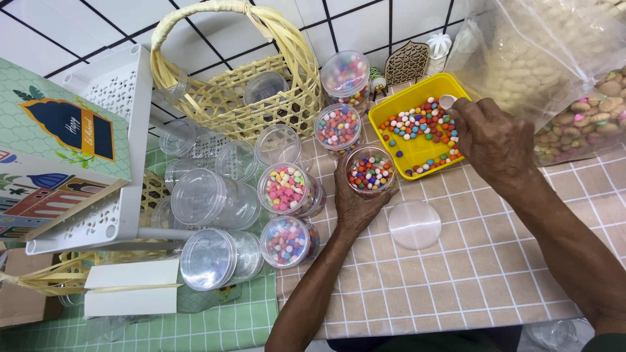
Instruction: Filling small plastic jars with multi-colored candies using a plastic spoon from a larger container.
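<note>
Clear plastic jar (370,172), centre frame, brims with multicoloured candy balls; left hand (355,205) wraps it, right hand (492,140) pinches a small white scoop (447,101) over the yellow tray (398,107).

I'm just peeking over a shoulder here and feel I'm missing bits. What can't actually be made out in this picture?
- Head view: the right hand covers most of a small white scoop over the yellow tray; its grip is hidden.
- The left hand hides the near side of the open jar.
- The basket weave hides most of a jar inside.
- The bags at right are cut off by the edge.
</note>
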